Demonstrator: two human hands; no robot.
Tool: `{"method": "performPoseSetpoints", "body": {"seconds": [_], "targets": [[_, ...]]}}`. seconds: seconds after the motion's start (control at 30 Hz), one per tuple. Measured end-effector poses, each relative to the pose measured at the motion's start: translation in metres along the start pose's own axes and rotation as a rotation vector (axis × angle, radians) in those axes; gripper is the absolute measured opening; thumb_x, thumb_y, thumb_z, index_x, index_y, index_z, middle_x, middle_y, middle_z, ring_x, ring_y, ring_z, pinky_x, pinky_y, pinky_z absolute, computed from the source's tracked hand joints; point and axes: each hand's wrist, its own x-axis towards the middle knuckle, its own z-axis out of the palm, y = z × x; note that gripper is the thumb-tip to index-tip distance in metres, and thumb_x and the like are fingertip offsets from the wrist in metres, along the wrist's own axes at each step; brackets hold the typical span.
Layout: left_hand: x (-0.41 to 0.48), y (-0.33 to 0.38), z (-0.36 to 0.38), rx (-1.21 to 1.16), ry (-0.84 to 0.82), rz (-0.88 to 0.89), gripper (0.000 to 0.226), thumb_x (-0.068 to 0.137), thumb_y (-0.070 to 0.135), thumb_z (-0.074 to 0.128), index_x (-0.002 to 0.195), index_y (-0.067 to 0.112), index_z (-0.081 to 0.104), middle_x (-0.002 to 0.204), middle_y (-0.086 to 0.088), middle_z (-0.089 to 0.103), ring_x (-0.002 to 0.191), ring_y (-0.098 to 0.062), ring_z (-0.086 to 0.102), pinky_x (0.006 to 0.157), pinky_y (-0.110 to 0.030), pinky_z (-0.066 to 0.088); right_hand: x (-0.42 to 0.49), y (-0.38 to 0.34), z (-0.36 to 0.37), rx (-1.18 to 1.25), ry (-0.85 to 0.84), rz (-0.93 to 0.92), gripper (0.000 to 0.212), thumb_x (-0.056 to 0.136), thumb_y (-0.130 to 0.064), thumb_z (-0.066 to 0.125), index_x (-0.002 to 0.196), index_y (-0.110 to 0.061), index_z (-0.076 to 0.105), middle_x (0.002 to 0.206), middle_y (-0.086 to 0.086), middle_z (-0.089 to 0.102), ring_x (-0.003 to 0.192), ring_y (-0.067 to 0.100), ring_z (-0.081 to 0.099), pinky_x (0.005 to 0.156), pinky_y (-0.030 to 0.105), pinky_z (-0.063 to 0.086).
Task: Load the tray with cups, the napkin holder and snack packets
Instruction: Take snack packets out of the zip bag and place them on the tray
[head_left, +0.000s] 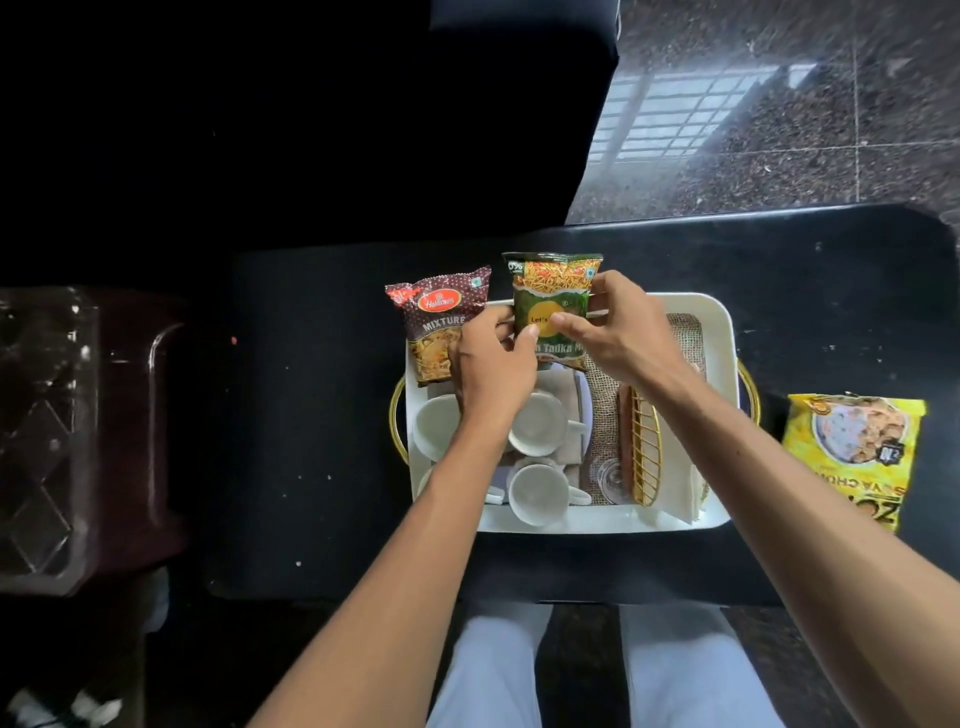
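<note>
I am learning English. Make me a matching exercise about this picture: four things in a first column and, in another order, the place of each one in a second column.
Things
1. green snack packet
2. maroon snack packet
3. yellow snack packet
4. gold napkin holder

Places
A. on the black table, to the right of the tray, outside it
B. inside the tray, on its right side
C. held by the left hand and the right hand, above the tray's far edge
D. at the tray's far left corner

Pairs: 1-C, 2-D, 3-A, 4-B
</note>
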Motion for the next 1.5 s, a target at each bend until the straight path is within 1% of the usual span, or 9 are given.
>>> {"method": "performPoseSetpoints", "body": {"seconds": [0.47,0.63,0.77,0.87,0.93,1.1,1.23,1.37,1.5], "targets": [[0.004,0.0,0.001,0.047,-0.058,-0.05,0.023,0.096,0.019,0.064,0.116,0.01,0.071,0.097,0.009,0.066,0.094,-0.007,0.062,0.085,-0.024,0.051,0.003,0.0,0.009,-0.01,-0.01,0.074,0.059,0.087,-0.03,0.076,0.135,-0.01,0.049,0.128,0.009,0.067,0.106,0.021,0.067,0.091,0.035,0.055],[-0.014,0.011,0.001,-0.001,-0.027,-0.041,0.026,0.098,0.017,0.062,0.122,0.011,0.07,0.106,0.01,0.068,0.087,0.01,0.06,0.063,0.006,0.04,-0.01,0.001,-0.009,-0.002,0.032,0.057,0.06,0.088,-0.037,0.073,0.137,-0.011,0.048,0.13,0.009,0.064,0.11,0.023,0.064,0.095,0.044,0.054],[-0.038,0.023,0.004,0.014,0.02,0.004,0.043,0.098,0.024,0.063,0.139,0.011,0.058,0.136,-0.002,0.066,0.116,-0.006,0.064,0.087,-0.008,0.045,-0.035,0.015,-0.04,-0.014,0.222,-0.04,0.044,0.092,-0.032,0.07,0.129,-0.011,0.057,0.124,0.006,0.066,0.112,0.019,0.061,0.096,0.037,0.05],[-0.059,0.041,0.025,0.093,-0.036,0.178,0.039,0.099,0.025,0.063,0.137,0.016,0.062,0.131,0.001,0.068,0.111,-0.007,0.064,0.087,-0.005,0.046,-0.058,0.04,-0.067,-0.071,0.322,-0.062,0.038,0.094,-0.029,0.066,0.128,-0.015,0.058,0.125,0.002,0.063,0.118,0.016,0.055,0.096,0.023,0.042],[-0.073,0.056,0.047,0.182,-0.075,0.35,0.035,0.098,0.023,0.063,0.133,0.018,0.065,0.129,0.001,0.069,0.114,-0.01,0.064,0.097,-0.019,0.05,-0.073,0.061,-0.084,-0.126,0.377,-0.063,0.037,0.094,-0.027,0.065,0.128,-0.016,0.057,0.126,0.0,0.06,0.121,0.015,0.049,0.096,0.02,0.037],[-0.098,0.085,0.128,0.395,-0.356,0.675,0.036,0.096,0.015,0.063,0.132,0.012,0.064,0.134,-0.004,0.066,0.126,-0.02,0.06,0.106,-0.031,0.046,-0.107,0.124,-0.114,-0.336,0.315,0.095,0.058,0.098,-0.025,0.055,0.151,-0.007,0.037,0.16,0.011,0.032,0.152,0.029,0.017,0.122,0.044,0.023],[-0.101,0.089,0.19,0.623,-0.554,0.814,0.042,0.097,0.016,0.06,0.139,0.017,0.057,0.14,-0.002,0.061,0.127,-0.024,0.058,0.099,-0.04,0.052,-0.13,0.169,-0.123,-0.452,0.198,0.213,0.073,0.098,-0.03,0.053,0.158,-0.01,0.016,0.168,0.01,0.005,0.155,0.031,-0.001,0.12,0.055,0.021],[-0.088,0.088,0.237,0.854,-0.66,0.779,0.054,0.096,0.02,0.062,0.147,0.02,0.045,0.146,-0.005,0.054,0.131,-0.028,0.053,0.101,-0.047,0.051,-0.144,0.202,-0.119,-0.513,0.057,0.293,0.09,0.097,-0.044,0.054,0.159,-0.016,-0.004,0.167,0.009,-0.015,0.154,0.033,-0.012,0.119,0.062,0.019],[-0.076,0.082,0.267,1.003,-0.71,0.681,0.061,0.095,0.03,0.064,0.151,0.023,0.04,0.145,-0.005,0.053,0.132,-0.029,0.051,0.1,-0.049,0.049,-0.148,0.22,-0.113,-0.504,0.034,0.281,0.095,0.095,-0.05,0.055,0.16,-0.016,-0.005,0.167,0.009,-0.018,0.153,0.035,-0.013,0.119,0.062,0.019]]}}
